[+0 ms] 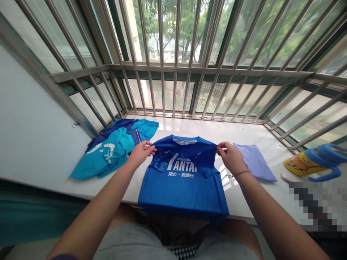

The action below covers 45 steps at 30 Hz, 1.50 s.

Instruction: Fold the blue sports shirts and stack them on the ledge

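A blue T-shirt [184, 191] with white "Yantai" lettering is spread on the white sill in front of me, neckline away from me. Its lower edge hangs over the sill's front edge near my legs. My left hand [141, 154] pinches the shirt at its left shoulder. At the opposite shoulder, my right hand [231, 156] pinches the fabric between thumb and fingers. Both sleeves lie folded inward over the shirt's body. Just beyond my left hand sits a heap of crumpled clothes [108, 153] in turquoise and navy. A folded lavender garment [256, 162] lies right of my right hand.
A yellow and blue handled bottle [311, 162] lies tilted at the right, with a small whitish object [286, 176] beside it. A pixelated dark patch covers the lower right. Metal bars [176, 92] line the windows behind the white sill [217, 127].
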Available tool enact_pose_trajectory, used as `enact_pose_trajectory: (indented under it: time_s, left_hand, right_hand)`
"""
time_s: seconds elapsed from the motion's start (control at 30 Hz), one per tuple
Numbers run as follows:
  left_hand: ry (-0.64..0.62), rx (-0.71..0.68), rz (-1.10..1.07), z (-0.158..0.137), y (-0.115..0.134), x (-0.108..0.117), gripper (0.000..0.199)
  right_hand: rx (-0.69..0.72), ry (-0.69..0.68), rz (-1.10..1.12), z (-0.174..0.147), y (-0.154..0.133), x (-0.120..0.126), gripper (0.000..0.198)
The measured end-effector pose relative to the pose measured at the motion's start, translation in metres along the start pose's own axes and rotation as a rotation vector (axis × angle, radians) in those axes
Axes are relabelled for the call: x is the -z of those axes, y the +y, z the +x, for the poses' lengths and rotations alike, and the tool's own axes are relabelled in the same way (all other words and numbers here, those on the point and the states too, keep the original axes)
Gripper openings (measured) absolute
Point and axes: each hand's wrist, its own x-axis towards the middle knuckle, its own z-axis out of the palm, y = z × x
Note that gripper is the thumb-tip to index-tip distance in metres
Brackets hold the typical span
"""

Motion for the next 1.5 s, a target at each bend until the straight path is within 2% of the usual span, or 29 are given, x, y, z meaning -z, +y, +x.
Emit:
enact_pose_trajectory:
  time_s: [0.13, 0.27, 0.37, 0.47, 0.63, 0.8, 1.0, 1.13, 1.2, 1.3, 1.4, 1.5]
  left_hand:
    - [-0.068, 0.102, -0.002, -0.084, -0.049, 0.005, 0.051]
    - [-0.141, 0.219, 0.046, -0.154, -0.092, 0.001, 0.04]
    - [-0.163, 0.267, 0.147, -0.187, -0.105, -0.006, 0.041]
    - [-0.169, 0.234, 0.202, -0.203, -0.104, -0.009, 0.046]
    - [-0.158, 0.2, 0.364, -0.204, -0.092, -0.009, 0.049]
    - [-0.058, 0.149, 0.429, -0.189, -0.093, -0.003, 0.043]
    - [0.056, 0.156, 0.569, -0.14, -0.088, 0.001, 0.031]
    - [0.101, 0.056, 0.666, -0.1, -0.077, -0.002, 0.046]
    - [0.059, 0.012, 0.688, -0.082, -0.072, -0.004, 0.047]
    - [-0.114, -0.007, 0.715, -0.06, -0.068, -0.005, 0.024]
    - [-0.201, 0.0, 0.715, -0.043, -0.068, -0.005, 0.016]
    - [-0.217, 0.0, 0.686, -0.024, -0.068, -0.004, 0.018]
  right_hand:
    - [-0.004, -0.014, -0.006, -0.096, 0.022, 0.004, 0.026]
    - [0.059, -0.038, 0.013, -0.188, 0.047, -0.009, 0.025]
    - [0.139, -0.069, -0.005, -0.229, 0.061, -0.023, 0.021]
    - [0.198, -0.08, -0.044, -0.244, 0.069, -0.031, 0.019]
    - [0.234, -0.123, -0.1, -0.237, 0.073, -0.029, 0.018]
    - [0.221, -0.215, -0.14, -0.224, 0.068, -0.016, 0.03]
    - [0.132, -0.138, -0.18, -0.182, 0.056, -0.016, 0.028]
    - [0.106, -0.154, -0.231, -0.137, 0.05, -0.028, 0.03]
    - [0.103, -0.186, -0.291, -0.117, 0.047, -0.035, 0.034]
    - [0.039, -0.282, -0.384, -0.093, 0.043, -0.044, 0.042]
    - [-0.011, -0.416, -0.39, -0.074, 0.042, -0.049, 0.027]
    - [0.003, -0.455, -0.352, -0.054, 0.044, -0.051, 0.012]
